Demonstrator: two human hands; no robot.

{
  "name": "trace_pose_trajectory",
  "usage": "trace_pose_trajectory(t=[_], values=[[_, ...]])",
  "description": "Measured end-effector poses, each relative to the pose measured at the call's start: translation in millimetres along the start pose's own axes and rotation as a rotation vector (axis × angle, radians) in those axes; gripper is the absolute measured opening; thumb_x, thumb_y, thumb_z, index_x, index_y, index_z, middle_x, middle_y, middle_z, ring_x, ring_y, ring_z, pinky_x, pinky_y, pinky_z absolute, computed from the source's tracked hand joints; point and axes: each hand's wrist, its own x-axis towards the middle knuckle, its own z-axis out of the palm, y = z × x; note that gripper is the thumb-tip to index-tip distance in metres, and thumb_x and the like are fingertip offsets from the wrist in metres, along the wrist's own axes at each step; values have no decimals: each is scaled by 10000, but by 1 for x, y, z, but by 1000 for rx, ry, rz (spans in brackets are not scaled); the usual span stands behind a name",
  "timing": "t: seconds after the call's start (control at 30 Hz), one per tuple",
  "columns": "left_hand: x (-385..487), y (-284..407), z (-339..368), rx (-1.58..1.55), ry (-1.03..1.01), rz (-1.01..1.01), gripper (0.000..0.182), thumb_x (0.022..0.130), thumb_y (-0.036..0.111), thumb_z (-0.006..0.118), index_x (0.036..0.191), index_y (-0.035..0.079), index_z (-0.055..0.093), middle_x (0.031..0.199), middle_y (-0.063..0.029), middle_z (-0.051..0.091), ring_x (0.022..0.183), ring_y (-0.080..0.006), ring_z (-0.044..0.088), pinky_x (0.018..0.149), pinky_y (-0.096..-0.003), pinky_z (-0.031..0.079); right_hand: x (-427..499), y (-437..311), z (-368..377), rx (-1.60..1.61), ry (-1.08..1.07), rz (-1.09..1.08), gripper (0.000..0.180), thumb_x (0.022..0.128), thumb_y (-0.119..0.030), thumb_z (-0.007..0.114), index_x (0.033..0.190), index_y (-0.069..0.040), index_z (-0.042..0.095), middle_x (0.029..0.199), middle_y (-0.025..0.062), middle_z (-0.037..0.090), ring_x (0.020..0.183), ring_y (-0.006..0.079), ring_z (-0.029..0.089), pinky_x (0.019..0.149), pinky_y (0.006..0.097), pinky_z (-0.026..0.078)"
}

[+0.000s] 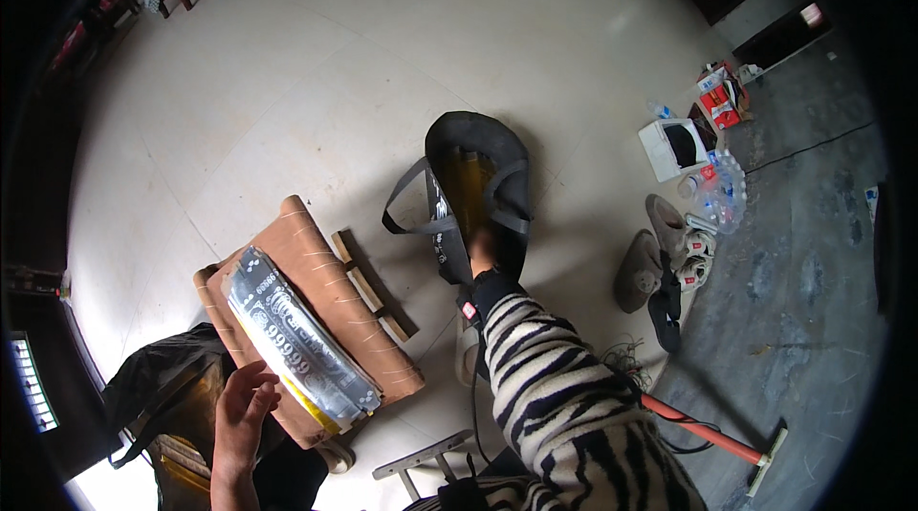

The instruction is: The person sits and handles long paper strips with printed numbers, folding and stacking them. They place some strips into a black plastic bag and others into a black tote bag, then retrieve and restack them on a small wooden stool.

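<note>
My right hand [483, 258] reaches into a black tote bag [515, 213] standing on the floor; its fingers are blurred and partly hidden. Yellow-brown packed items [466, 185] lie inside the bag. My left hand [247, 400] has its fingers apart and slightly curled, beside the lower left edge of a brown cushioned seat [323, 249]. On that seat lies a stack of printed silver-grey plastic sheets [301, 339] with a yellow edge. The sheets bear writing.
A black plastic bag [172, 367] with bundled contents stands lower left. Slippers [638, 271], a white box [656, 152] and bottles [721, 195] sit at right. A red-handled tool [703, 428] lies lower right, a metal stand [423, 453] near me.
</note>
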Motion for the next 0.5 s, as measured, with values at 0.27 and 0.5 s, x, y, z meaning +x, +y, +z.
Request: trace_pose_trajectory(t=[0.27,0.5], values=[[0,2,1,26,-7,-19,392,966,212,651,1273,-8,548,1073,-84,652,923,-145,608,826,-281,491,-10,7,-30,52,-344,174,287,1013,-220,398,1148,-56,591,1125,153,636,1021,298,600,873,392,486],[0,-4,-2,36,-21,-5,367,971,170,640,1273,-15,546,1069,-83,651,912,-136,600,811,-270,485,-18,-12,-16,66,-463,333,346,1009,-190,384,1281,-67,559,1266,136,606,1186,257,561,1010,359,449]])
